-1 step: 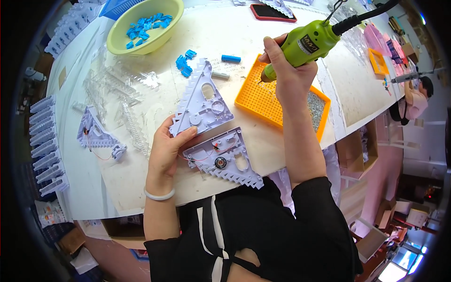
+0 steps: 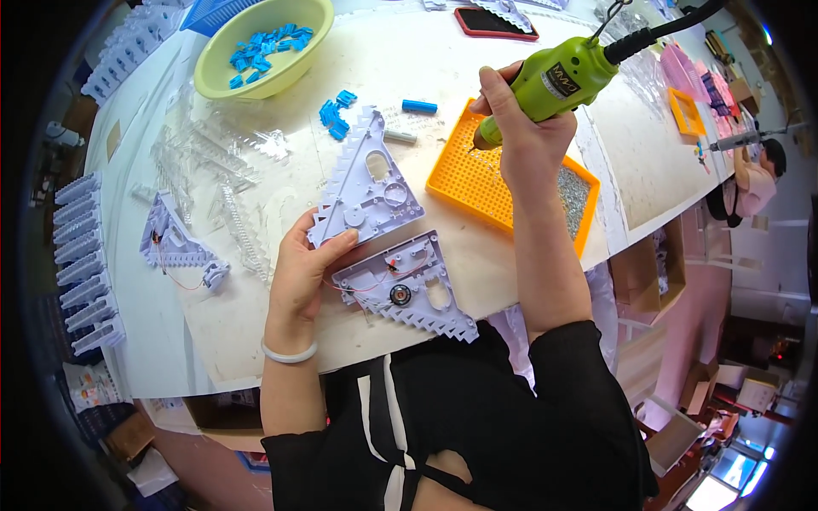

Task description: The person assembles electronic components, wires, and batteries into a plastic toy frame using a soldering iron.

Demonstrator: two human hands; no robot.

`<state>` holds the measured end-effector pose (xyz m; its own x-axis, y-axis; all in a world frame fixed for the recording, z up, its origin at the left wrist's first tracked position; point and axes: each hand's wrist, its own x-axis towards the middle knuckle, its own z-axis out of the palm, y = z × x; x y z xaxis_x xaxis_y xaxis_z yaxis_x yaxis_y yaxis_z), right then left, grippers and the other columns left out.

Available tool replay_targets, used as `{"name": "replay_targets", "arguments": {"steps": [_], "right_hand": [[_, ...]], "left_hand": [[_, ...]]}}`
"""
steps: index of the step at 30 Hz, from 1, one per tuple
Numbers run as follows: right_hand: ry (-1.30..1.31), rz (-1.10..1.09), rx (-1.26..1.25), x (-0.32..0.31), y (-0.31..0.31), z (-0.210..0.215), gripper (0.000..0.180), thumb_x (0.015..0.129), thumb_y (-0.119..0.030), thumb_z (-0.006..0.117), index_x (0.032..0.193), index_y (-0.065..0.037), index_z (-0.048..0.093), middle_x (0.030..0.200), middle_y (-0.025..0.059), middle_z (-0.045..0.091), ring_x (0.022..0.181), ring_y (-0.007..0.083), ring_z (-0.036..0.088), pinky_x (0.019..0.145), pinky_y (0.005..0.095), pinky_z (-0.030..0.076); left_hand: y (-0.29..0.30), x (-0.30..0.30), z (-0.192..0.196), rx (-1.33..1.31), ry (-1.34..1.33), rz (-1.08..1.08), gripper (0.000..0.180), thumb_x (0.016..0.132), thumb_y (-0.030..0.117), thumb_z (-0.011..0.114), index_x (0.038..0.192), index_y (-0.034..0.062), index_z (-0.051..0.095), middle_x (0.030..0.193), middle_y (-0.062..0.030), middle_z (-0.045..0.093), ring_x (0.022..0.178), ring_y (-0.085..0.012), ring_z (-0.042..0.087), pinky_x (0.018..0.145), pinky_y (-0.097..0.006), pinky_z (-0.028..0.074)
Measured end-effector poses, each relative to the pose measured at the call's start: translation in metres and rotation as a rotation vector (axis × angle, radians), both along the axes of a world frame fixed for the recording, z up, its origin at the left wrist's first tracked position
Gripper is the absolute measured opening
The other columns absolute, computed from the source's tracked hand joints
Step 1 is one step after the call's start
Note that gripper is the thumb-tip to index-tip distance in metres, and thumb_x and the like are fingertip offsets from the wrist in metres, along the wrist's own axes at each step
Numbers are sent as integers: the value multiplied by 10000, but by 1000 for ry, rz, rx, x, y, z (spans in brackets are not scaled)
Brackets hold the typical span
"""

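Observation:
My right hand [image 2: 535,128] is wrapped round a green electric screwdriver [image 2: 567,75], its tip pointing down over an orange tray [image 2: 452,157] with a grid of small holes. Loose screws [image 2: 573,200] fill the tray's right end. My left hand [image 2: 308,260] pinches the lower left corner of a pale lilac plastic housing half [image 2: 371,192], toothed along its slanted edge. Just nearer to me lies a second toothed housing half [image 2: 417,285], with thin red wires and a round black speaker [image 2: 400,295] inside; it is apart from my right hand.
A yellow-green bowl [image 2: 319,38] of blue parts stands far left. Loose blue pieces [image 2: 334,119], a blue cylinder [image 2: 419,106] and clear plastic strips [image 2: 200,153] lie about. Another wired housing piece [image 2: 175,238] sits left. A phone [image 2: 496,24] is at the back; a person [image 2: 754,183] sits far right.

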<state>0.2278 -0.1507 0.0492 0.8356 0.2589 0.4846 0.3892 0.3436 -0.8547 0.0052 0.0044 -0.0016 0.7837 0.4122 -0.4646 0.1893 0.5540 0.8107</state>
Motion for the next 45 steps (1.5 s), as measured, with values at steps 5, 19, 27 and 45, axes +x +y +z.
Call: {"name": "replay_targets", "arguments": {"steps": [5, 19, 27, 45], "right_hand": [[3, 20, 2, 2, 0, 1, 151, 894, -10, 765, 982, -31, 644, 850, 58, 688, 698, 139, 693, 652, 255, 573], [29, 90, 34, -5, -3, 12, 98, 913, 4, 727, 970, -27, 654, 853, 65, 675, 702, 155, 685, 653, 265, 572], [-148, 402, 222, -47, 6, 51, 90, 954, -8, 651, 950, -33, 565, 803, 97, 596, 621, 168, 608, 568, 277, 518], [-128, 549, 41, -94, 28, 29, 170, 915, 46, 677, 1010, -16, 550, 812, 127, 605, 596, 183, 628, 544, 275, 548]], "left_hand": [[1, 0, 1, -17, -6, -1, 437, 875, -19, 742, 1276, -5, 567, 1093, -91, 698, 934, -170, 706, 851, -317, 615], [2, -1, 5, -19, -6, 3, 434, 876, -4, 746, 1259, -49, 547, 1102, -134, 691, 938, -196, 713, 841, -322, 618], [-2, 2, 3, -56, -55, 41, 440, 859, -43, 750, 1255, -55, 560, 1075, -136, 710, 912, -185, 724, 826, -306, 617], [-5, 1, 2, -29, -96, 65, 449, 852, -14, 769, 1252, -50, 569, 1048, -125, 716, 895, -166, 718, 809, -296, 610]]}}
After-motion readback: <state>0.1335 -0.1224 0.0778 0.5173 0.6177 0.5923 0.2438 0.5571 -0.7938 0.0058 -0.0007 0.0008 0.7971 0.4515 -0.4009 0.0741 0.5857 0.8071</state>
